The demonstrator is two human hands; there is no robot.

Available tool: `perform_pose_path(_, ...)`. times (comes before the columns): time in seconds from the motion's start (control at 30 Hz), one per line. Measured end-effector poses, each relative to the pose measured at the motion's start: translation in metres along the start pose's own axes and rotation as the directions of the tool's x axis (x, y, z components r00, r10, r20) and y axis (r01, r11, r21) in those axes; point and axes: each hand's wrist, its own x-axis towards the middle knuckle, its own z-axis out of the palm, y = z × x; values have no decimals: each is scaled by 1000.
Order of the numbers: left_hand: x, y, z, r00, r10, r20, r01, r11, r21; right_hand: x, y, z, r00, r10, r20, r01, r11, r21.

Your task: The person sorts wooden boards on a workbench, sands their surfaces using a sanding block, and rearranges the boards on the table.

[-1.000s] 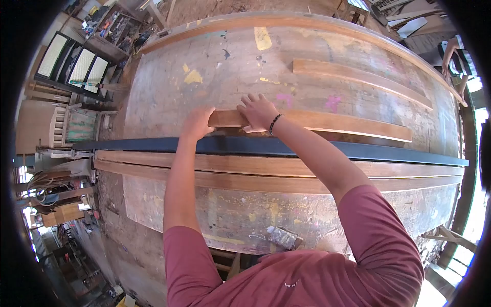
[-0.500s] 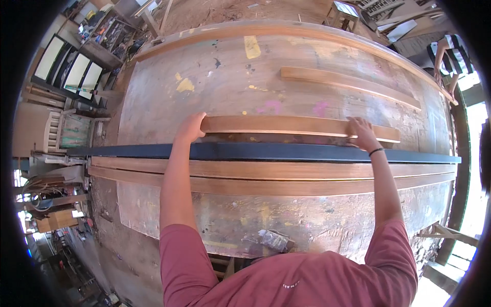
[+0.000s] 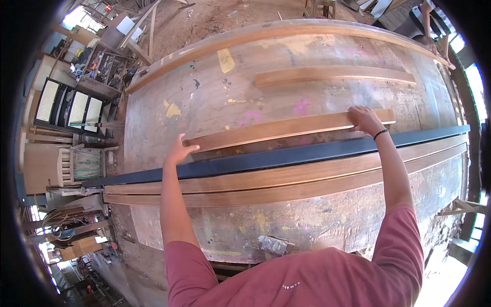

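A short, reddish-brown wooden board (image 3: 276, 129) lies across the worktable, slightly slanted in the head view. At its left end is my left hand (image 3: 178, 151), thumb and fingers spread apart beside the board's tip. My right hand (image 3: 365, 121), with a dark bracelet at the wrist, is wrapped over the board near its right end; the undersides of those fingers are hidden. Just nearer to me runs a long dark blue bar (image 3: 276, 157). Along it lie two long wooden boards (image 3: 276, 176), side by side, passing under my forearms.
Another short board (image 3: 332, 75) lies farther back on the paint-stained worktable (image 3: 215, 107). A long plank (image 3: 286, 31) follows the far edge. A crumpled clear packet (image 3: 273, 244) is close to my body. Another person's arm (image 3: 427, 25) shows at the far right. Cluttered shelves (image 3: 99, 71) stand left.
My view has turned, so the table and boards look more tilted. My left hand's fingers have spread from around the short board's end. My right hand still holds its right part.
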Motion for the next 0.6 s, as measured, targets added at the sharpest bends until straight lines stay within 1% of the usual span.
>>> perform_pose_path(0.07, 20, -18, 3, 980, -201, -4, 199, 972, -129, 1, 3, 2, 1000, 0, 2, 0, 1000, 19)
perform_pose_path(0.1, 24, -20, 2, 980, -200, -5, 198, 972, -128, 1, 6, 4, 1000, 2, 2, -2, 999, 33)
perform_pose_path(0.17, 30, -24, 2, 946, -304, 110, 317, 940, -124, 0, 8, 10, 1000, -10, -19, 11, 999, 43)
perform_pose_path(0.2, 28, -23, 2, 946, -304, 108, 317, 939, -131, 1, 8, 8, 999, -26, -38, 28, 998, 49)
perform_pose_path(0.27, 25, -23, 4, 927, -352, 131, 376, 873, -312, 1, 7, 6, 1000, -20, -22, 21, 999, 36)
perform_pose_path(0.3, 18, -16, 3, 927, -353, 131, 376, 871, -317, 1, 4, 5, 1000, -9, -8, 9, 1000, 29)
perform_pose_path(0.37, 0, 1, 1, 932, -335, 136, 360, 830, -426, 1, 0, 4, 1000, 10, -6, -10, 1000, 16)
perform_pose_path(0.4, 4, -10, 7, 933, -332, 135, 358, 830, -429, 1, -2, 4, 1000, 31, -6, -31, 1000, 6)
perform_pose_path(0.47, 21, -46, 24, 958, -279, 71, 273, 805, -527, 0, -3, 4, 1000, 21, -22, -21, 1000, -1)
perform_pose_path(0.5, 21, -46, 25, 959, -276, 72, 271, 805, -528, -1, -4, 3, 999, 10, -34, -10, 1000, -6)
perform_pose_path(0.57, 20, -49, 29, 984, -177, 28, 161, 811, -563, 0, -5, 1, 999, 20, -25, -20, 1000, -9)
perform_pose_path(0.6, 15, -47, 30, 984, -176, 32, 163, 809, -565, -1, -5, 0, 999, 29, -18, -29, 1000, -8)
